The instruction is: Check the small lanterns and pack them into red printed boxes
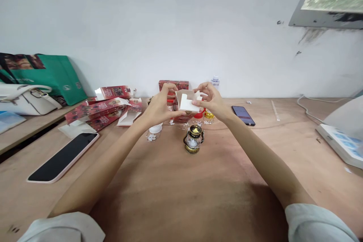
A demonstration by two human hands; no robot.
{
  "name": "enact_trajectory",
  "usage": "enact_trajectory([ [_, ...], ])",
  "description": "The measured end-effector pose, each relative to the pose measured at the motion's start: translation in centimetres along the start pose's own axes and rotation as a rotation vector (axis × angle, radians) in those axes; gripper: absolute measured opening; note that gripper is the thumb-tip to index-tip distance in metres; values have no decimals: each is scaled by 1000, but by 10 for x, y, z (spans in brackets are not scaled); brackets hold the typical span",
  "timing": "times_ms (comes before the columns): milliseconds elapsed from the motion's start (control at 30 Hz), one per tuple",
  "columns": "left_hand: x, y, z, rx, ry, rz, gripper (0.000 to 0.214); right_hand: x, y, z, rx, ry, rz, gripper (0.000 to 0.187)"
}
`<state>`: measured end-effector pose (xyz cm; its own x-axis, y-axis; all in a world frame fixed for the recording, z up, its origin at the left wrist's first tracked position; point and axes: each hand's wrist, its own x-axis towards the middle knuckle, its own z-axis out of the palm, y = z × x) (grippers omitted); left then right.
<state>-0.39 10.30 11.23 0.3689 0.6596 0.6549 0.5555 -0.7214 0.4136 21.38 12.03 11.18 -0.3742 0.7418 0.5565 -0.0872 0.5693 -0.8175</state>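
Both hands hold a small cardboard box (187, 104) above the wooden table (181, 181). The box is red outside, white inside, and its top flaps stand up. My left hand (160, 104) grips its left side with the fingers curled round it. My right hand (210, 100) pinches the right flaps. Just in front of the box, on the table, stands a small gold lantern (193, 139) with a clear glass body. A white lantern-like piece (155, 129) sits under my left wrist, and red and gold pieces (204, 114) show under my right hand.
Flat red cartons (99, 109) lie piled at the left, folded red boxes (173, 84) stand by the wall. A large phone (64, 157) lies at the left, a dark phone (243, 115) at the right. Green bag (53, 73), white handbag (27, 100), white device (343, 136) at the right edge.
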Motion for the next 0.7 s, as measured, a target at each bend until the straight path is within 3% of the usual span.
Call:
enact_trajectory([
  [200, -1, 7, -1, 68, -14, 175, 53, 0, -1, 8, -131, 186, 4, 49],
  [400, -1, 14, -5, 271, -68, 359, 37, -3, -3, 14, -201, 174, -30, 46],
  [500, -1, 19, -7, 347, -105, 304, 44, -3, 0, 16, -183, 162, -45, 43],
  [700, 1, 22, -11, 268, -109, 144, 73, -4, 3, 11, -97, 55, -104, 31],
])
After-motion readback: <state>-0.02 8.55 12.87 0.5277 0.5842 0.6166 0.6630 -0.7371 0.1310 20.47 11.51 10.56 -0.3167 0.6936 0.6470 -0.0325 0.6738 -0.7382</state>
